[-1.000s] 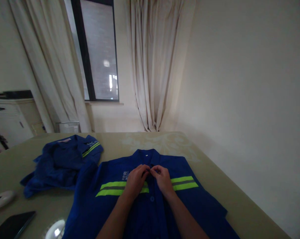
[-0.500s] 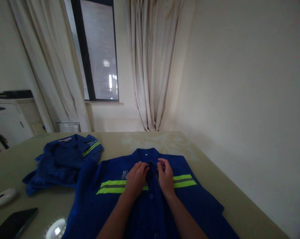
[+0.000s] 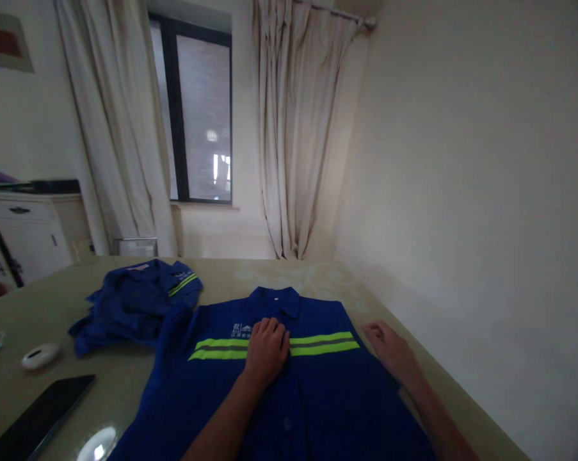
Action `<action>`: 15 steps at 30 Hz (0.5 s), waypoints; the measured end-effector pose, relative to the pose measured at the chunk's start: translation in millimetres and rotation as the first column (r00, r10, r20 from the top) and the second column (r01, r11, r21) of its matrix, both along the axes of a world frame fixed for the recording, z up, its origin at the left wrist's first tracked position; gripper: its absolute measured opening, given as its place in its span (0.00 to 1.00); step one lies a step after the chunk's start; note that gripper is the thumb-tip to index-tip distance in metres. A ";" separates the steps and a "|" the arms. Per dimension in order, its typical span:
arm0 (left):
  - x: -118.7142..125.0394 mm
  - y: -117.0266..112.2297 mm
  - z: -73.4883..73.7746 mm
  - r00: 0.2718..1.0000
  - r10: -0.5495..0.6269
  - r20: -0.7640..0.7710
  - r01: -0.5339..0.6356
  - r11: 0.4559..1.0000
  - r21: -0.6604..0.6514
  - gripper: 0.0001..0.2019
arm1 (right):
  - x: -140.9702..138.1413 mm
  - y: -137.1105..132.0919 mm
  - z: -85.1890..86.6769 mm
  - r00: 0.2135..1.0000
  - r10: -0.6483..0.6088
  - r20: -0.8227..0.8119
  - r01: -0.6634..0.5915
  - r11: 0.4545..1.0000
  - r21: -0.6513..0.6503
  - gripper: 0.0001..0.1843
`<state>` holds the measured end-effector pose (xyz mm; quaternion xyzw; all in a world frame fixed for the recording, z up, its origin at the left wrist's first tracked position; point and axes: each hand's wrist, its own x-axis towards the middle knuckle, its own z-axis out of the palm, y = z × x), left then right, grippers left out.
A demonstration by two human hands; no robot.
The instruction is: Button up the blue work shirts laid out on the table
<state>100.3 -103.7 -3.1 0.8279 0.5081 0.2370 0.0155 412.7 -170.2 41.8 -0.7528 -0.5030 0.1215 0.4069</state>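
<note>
A blue work shirt (image 3: 327,397) lies front side up before me, its collar at the far end and a yellow-green reflective band across the chest. My left hand (image 3: 268,349) rests on the middle of the chest, over the button placket, with its fingers side by side on the cloth. Beyond the shirt's right edge, by the sleeve, is my right hand (image 3: 392,349); its fingers are loosely bent and I see nothing between them. A button shows below the left hand. Part of the right sleeve is hidden by my right forearm.
A second blue shirt (image 3: 130,307) lies crumpled at the left. Nearer me are a white oval object (image 3: 40,356), a dark phone or tablet (image 3: 43,416) and a shiny round white object (image 3: 98,444). The wall (image 3: 485,224) runs along the table's right side.
My right hand has left the collar opening and moved right, past the shirt's edge. My left hand has come slightly down onto the placket. The view has tilted up and turned left.
</note>
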 end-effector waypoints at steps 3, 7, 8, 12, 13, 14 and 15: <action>-4.4 4.1 7.0 0.991 0.130 0.012 -0.130 0.991 -0.039 0.20 | 33.4 -36.4 -23.4 0.991 -0.034 0.131 0.065 0.968 -0.242 0.21; -13.8 9.9 18.5 0.991 0.128 -0.029 -0.131 0.982 -0.133 0.11 | 40.4 -62.3 -45.5 0.994 0.007 -0.108 -0.038 0.959 -0.282 0.26; -15.1 6.6 22.4 0.993 0.108 -0.044 -0.113 0.982 -0.149 0.09 | 36.0 -65.6 -47.1 0.977 0.010 -0.213 -0.067 0.963 -0.262 0.28; -13.5 -41.6 31.8 0.996 -0.012 -0.089 -0.004 0.985 -0.173 0.15 | 9.5 -67.8 -41.4 0.836 0.030 -0.548 -0.074 0.995 -0.059 0.28; -12.6 -60.3 29.8 0.994 -0.060 -0.095 0.042 0.982 -0.186 0.16 | 2.9 -65.3 -38.6 0.807 0.037 -0.589 -0.051 0.999 -0.006 0.28; -12.2 -79.5 25.6 0.987 -0.125 -0.099 0.102 0.972 -0.214 0.15 | -3.3 -61.4 -35.9 0.776 0.050 -0.628 -0.032 0.999 0.041 0.27; -12.8 -97.5 19.5 0.976 -0.200 -0.083 0.173 0.952 -0.251 0.17 | -9.0 -56.2 -33.6 0.738 0.068 -0.672 -0.024 0.997 0.075 0.27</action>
